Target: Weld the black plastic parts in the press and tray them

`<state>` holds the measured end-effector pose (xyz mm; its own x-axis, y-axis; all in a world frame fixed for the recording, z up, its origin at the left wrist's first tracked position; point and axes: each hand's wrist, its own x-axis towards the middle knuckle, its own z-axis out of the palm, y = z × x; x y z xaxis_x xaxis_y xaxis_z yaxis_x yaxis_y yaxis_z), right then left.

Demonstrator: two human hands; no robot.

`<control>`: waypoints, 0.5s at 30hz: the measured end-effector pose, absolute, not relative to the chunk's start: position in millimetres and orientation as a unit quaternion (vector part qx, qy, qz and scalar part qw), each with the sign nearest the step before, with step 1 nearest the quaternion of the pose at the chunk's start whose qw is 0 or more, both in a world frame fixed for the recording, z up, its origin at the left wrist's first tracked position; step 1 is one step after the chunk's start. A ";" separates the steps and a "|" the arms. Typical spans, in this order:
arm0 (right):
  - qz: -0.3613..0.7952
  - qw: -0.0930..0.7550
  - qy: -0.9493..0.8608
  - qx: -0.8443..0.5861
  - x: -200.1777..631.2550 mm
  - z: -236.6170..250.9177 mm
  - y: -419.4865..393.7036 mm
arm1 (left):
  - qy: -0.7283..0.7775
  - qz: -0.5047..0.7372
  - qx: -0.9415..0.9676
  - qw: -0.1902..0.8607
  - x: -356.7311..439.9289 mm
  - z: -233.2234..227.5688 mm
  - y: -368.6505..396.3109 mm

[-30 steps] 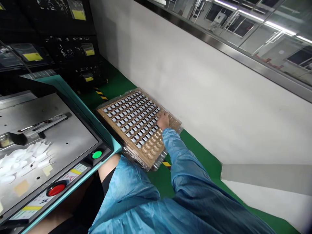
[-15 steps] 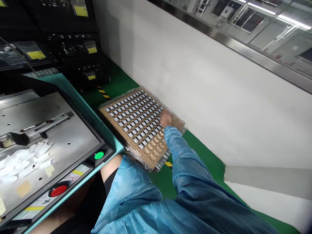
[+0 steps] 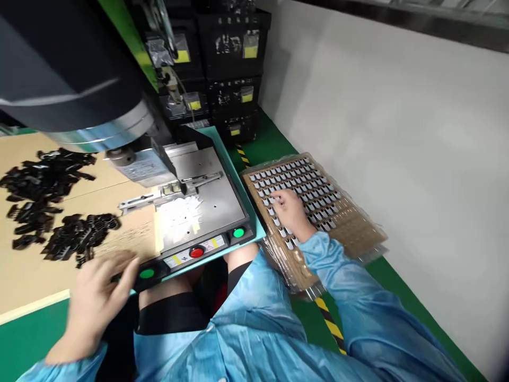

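Observation:
My right hand (image 3: pixel 292 212) is above the tan moulded tray (image 3: pixel 353 233), fingers loosely curled with a gap between thumb and forefinger; I see nothing held. Rows of small grey-white and black pieces (image 3: pixel 314 183) fill many of the tray's pockets. My left hand (image 3: pixel 97 292), slightly blurred, hovers at the bench's front edge beside a green button (image 3: pixel 147 274). Its thumb and fingers are apart, and nothing in them can be made out. Just beyond it lies a heap of black plastic parts (image 3: pixel 81 233). White curved pieces (image 3: pixel 181 215) lie piled on the machine's metal plate (image 3: pixel 222 201).
A large machine head (image 3: pixel 115 124) overhangs a fixture (image 3: pixel 170 188) on the plate. A red button (image 3: pixel 196 252) and another green button (image 3: pixel 238 232) sit on the front panel. More black parts (image 3: pixel 43 180) lie on the left board. Black boxes (image 3: pixel 234 58) are stacked behind; a white wall (image 3: pixel 377 122) stands right.
My view has swung left, bringing the machine head, black parts and my left hand into sight. My right hand has moved from the tray's far right edge leftward across it.

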<state>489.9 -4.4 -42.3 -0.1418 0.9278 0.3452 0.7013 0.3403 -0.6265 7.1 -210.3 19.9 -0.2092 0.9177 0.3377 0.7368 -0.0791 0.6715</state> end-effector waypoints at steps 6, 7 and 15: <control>0.169 0.280 -0.886 -0.328 317.4 -14.4 -33.3 | 0.624 0.256 0.738 0.025 35.9 -11.1 -139.1; 0.149 0.259 -0.898 -0.322 302.8 -15.4 -34.9 | 0.622 0.239 0.746 0.007 38.4 -12.1 -131.7; 0.025 0.198 -0.928 -0.315 277.3 -17.3 -32.0 | 0.559 0.155 0.812 -0.069 45.5 -7.1 -94.4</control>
<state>277.3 -32.0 -17.3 -0.7229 0.5953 0.3508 0.5756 0.7997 -0.1708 45.5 -94.4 -7.1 0.3279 0.8857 0.3285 0.9285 -0.3662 0.0606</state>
